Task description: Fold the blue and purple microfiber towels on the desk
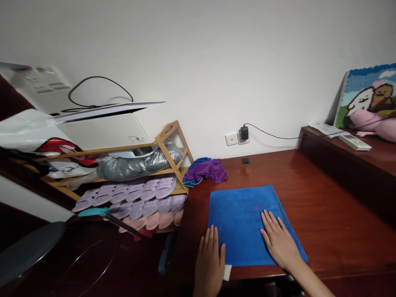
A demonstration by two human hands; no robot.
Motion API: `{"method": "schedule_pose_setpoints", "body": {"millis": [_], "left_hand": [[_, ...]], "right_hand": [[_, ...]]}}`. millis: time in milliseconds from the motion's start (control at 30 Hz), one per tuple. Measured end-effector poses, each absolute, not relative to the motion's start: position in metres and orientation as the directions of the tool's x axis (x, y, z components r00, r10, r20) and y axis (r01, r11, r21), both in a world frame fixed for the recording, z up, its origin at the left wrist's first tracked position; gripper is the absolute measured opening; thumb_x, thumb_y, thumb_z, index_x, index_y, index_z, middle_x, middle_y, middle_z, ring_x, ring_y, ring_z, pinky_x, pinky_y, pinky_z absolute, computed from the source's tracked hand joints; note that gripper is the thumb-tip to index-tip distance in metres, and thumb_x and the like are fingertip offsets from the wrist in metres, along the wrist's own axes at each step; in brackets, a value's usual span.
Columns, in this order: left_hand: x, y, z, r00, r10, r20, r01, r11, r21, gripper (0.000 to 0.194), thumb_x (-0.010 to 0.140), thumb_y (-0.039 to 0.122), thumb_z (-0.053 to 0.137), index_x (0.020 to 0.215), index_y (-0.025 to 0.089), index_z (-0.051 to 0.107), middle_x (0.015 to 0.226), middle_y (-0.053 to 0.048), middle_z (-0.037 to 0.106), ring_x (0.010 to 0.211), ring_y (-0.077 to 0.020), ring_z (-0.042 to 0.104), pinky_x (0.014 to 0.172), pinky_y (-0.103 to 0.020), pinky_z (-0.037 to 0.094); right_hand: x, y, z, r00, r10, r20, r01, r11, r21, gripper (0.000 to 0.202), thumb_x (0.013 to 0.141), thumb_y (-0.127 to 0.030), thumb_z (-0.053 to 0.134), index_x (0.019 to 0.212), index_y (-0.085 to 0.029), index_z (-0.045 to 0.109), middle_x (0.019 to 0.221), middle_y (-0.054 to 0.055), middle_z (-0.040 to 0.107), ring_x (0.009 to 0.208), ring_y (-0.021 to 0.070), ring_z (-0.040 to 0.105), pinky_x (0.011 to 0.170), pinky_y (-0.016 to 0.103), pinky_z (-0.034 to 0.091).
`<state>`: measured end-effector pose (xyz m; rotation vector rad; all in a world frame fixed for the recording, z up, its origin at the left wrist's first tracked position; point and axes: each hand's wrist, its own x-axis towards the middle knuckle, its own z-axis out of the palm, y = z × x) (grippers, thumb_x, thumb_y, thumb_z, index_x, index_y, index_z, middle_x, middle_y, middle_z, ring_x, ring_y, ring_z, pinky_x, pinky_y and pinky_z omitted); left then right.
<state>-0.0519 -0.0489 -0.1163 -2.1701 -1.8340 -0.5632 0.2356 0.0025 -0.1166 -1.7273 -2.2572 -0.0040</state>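
A blue cloth point(241, 231) lies spread in a near-square on the brown desk, with a small white tag point(227, 272) sticking out at its near edge. On its right part my right hand point(280, 243) rests flat, fingers stretched out. My left hand point(210, 258) lies at the cloth's near left edge, fingers extended and the thumb a little apart. Neither hand grips anything. Behind the cloth, near the wall, sits a crumpled purple and blue cloth point(210, 170).
The brown desk point(334, 206) meets a raised ledge on the right, holding a white remote point(354, 142), a pink plush toy point(377, 125) and a picture point(368, 97). A black charger point(244, 133) is plugged into the wall. A wooden rack point(173, 148) with several slippers stands left.
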Motion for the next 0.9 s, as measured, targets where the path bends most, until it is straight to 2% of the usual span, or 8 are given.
{"method": "schedule_pose_setpoints", "body": {"millis": [167,267,367,500,633,767,900], "left_hand": [[0.004,-0.040,-0.076,0.282,0.879,0.385,0.928,-0.352,0.124,0.067,0.109,0.027,0.034,0.169,0.026,0.003,0.169,-0.007,0.033,0.154,-0.0260,0.037,0.123,-0.051,0.042],[0.060,-0.028,-0.057,0.410,0.855,0.316,0.855,-0.482,0.194,0.062,0.111,0.036,0.035,0.169,0.023,0.014,0.170,-0.004,0.029,0.157,-0.0230,0.030,0.127,-0.045,0.036],[0.095,-0.015,-0.059,0.445,0.852,0.275,0.823,-0.510,0.250,0.060,0.111,0.045,0.034,0.166,0.021,0.026,0.169,-0.004,0.033,0.155,-0.0219,0.034,0.127,-0.043,0.035],[0.077,-0.008,-0.077,0.385,0.892,0.239,0.873,-0.435,0.219,0.060,0.111,0.050,0.033,0.162,0.020,0.037,0.166,-0.005,0.039,0.154,-0.0237,0.038,0.126,-0.047,0.037],[0.000,-0.012,-0.095,0.237,0.932,0.274,0.954,-0.276,0.114,0.058,0.111,0.047,0.032,0.160,0.018,0.041,0.165,-0.008,0.042,0.153,-0.0276,0.039,0.123,-0.052,0.040],[-0.081,-0.016,-0.109,0.075,0.938,0.340,0.996,-0.089,0.028,0.054,0.110,0.038,0.029,0.158,0.018,0.045,0.159,-0.012,0.050,0.148,-0.0310,0.047,0.117,-0.056,0.045],[-0.111,-0.022,-0.116,0.084,0.922,0.379,0.996,-0.083,-0.019,0.053,0.110,0.032,0.028,0.156,0.019,0.048,0.158,-0.010,0.052,0.148,-0.0300,0.047,0.118,-0.055,0.045]], "right_hand": [[0.239,0.003,-0.121,-0.242,0.939,0.245,0.940,0.289,-0.179,0.065,0.108,-0.051,0.026,0.160,-0.014,0.041,0.166,0.010,0.035,0.155,0.0275,0.034,0.127,0.051,0.031],[0.242,0.003,-0.129,-0.270,0.923,0.274,0.934,0.321,-0.159,0.061,0.107,-0.043,0.031,0.161,-0.017,0.039,0.167,0.009,0.034,0.156,0.0287,0.032,0.126,0.053,0.032],[0.243,0.003,-0.136,-0.320,0.899,0.299,0.918,0.373,-0.137,0.062,0.103,-0.036,0.038,0.162,-0.021,0.037,0.168,0.008,0.033,0.157,0.0298,0.030,0.126,0.055,0.030],[0.242,0.004,-0.131,-0.277,0.924,0.264,0.927,0.329,-0.179,0.060,0.106,-0.040,0.031,0.162,-0.019,0.038,0.167,0.008,0.035,0.156,0.0283,0.033,0.126,0.052,0.030],[0.238,0.003,-0.120,-0.215,0.948,0.234,0.935,0.269,-0.231,0.065,0.108,-0.050,0.027,0.161,-0.017,0.040,0.166,0.009,0.036,0.156,0.0280,0.033,0.128,0.051,0.028],[0.237,0.002,-0.115,-0.212,0.954,0.212,0.935,0.261,-0.240,0.066,0.107,-0.052,0.025,0.161,-0.017,0.042,0.166,0.008,0.036,0.156,0.0268,0.033,0.128,0.050,0.027],[0.239,0.002,-0.116,-0.205,0.959,0.195,0.941,0.248,-0.229,0.066,0.107,-0.052,0.026,0.161,-0.019,0.041,0.166,0.007,0.037,0.156,0.0265,0.032,0.128,0.051,0.026]]}}
